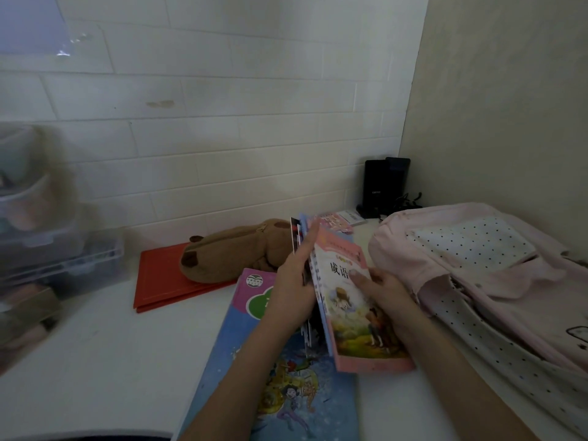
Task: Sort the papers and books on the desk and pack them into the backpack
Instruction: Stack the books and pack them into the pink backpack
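Nearest you, the flat blue illustrated book [286,386] lies at lower centre on the white table [105,345]. Your left hand [291,289] and right hand [380,289] clasp an upright stack of thin books [346,300], just left of the pink dotted fabric backpack [483,268].

**Pinks, blues and one red folder**

The soft fabric backpack [477,275] beside me is pale pink, with white panels dotted in black. The paperback book [353,310] I hold has a pink border around a painted meadow scene. Under it lies a large blue picture book [286,393] with a magenta corner. The flat folder [159,281] is red, the plush toy [235,253] brown, and the blurred storage boxes [57,249] look grey.
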The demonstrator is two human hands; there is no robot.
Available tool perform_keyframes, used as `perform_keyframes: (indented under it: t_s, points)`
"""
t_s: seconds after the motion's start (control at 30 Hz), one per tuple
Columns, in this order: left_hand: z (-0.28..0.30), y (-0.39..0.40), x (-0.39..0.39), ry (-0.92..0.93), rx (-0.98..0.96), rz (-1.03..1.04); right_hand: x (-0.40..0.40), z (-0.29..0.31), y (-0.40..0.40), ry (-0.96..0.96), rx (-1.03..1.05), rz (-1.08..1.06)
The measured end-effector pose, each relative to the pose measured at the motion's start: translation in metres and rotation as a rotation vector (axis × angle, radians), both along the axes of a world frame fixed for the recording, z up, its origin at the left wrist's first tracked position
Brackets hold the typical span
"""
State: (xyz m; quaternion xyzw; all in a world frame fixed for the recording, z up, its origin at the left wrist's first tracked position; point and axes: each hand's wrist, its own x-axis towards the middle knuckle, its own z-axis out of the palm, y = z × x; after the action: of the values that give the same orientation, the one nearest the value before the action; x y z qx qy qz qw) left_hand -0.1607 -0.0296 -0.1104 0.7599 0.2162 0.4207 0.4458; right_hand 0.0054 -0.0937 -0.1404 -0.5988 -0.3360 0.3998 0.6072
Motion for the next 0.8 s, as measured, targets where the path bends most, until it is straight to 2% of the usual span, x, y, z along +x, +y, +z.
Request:
perform_keyframes:
  t_s: [0.13,0.33,0.43,0.53,0.67,0.8]
  points:
    - [0.001,-0.004,0.001,-0.010,-0.025,0.028,0.004,0.004,-0.002,-0.066,-0.105,0.036]
    - [0.011,-0.013,0.006,-0.093,-0.076,0.109,0.007,-0.001,0.000,-0.195,-0.204,-0.109]
    - [0.014,-0.018,0.007,-0.110,0.032,0.232,0.011,-0.003,0.001,-0.212,-0.226,-0.184]
    - [0.017,-0.012,0.007,-0.266,0.068,0.317,0.013,-0.002,-0.006,-0.165,-0.221,-0.102]
    - [0.023,0.007,-0.008,-0.279,-0.073,0.354,0.006,0.004,-0.016,-0.056,-0.197,-0.006]
    - [0.024,0.029,-0.042,-0.242,-0.269,0.334,0.001,0.009,-0.018,-0.042,-0.127,-0.075]
